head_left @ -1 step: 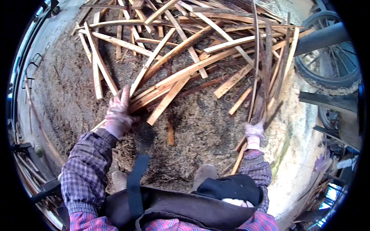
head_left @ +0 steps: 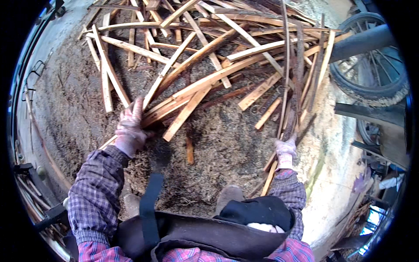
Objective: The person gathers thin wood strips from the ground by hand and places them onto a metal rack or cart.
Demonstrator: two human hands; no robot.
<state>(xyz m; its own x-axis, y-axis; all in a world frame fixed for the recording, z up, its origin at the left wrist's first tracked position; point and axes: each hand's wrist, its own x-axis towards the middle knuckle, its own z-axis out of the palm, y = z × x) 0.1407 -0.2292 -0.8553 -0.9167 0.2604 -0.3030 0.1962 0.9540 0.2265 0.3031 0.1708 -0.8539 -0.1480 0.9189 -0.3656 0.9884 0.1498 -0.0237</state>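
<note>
My left hand [head_left: 131, 131], in a soiled pale work glove, is closed on a bundle of pale wooden strips [head_left: 170, 107] near their close ends. One strip's end shows below its wrist, at the left. The thumb is mostly hidden. My right hand [head_left: 286, 150], also gloved, grips long, dark, bark-edged wooden strips [head_left: 299, 74] that rise away toward the pile. Lighter strip ends stick out beneath that hand. Between the hands a loose short board [head_left: 187, 117] slants over the ground, and a small wood piece [head_left: 190, 150] lies closer to me.
A tangled pile of wooden strips [head_left: 209, 32] spreads across the far side. Sawdust and wood bits cover the ground [head_left: 209, 139]. A spoked wheel [head_left: 371, 61] and a grey pipe [head_left: 362, 43] stand at the right. My shoe [head_left: 229, 197] shows below the hands.
The whole view has shifted slightly to the left. Both hands keep their hold on the strips.
</note>
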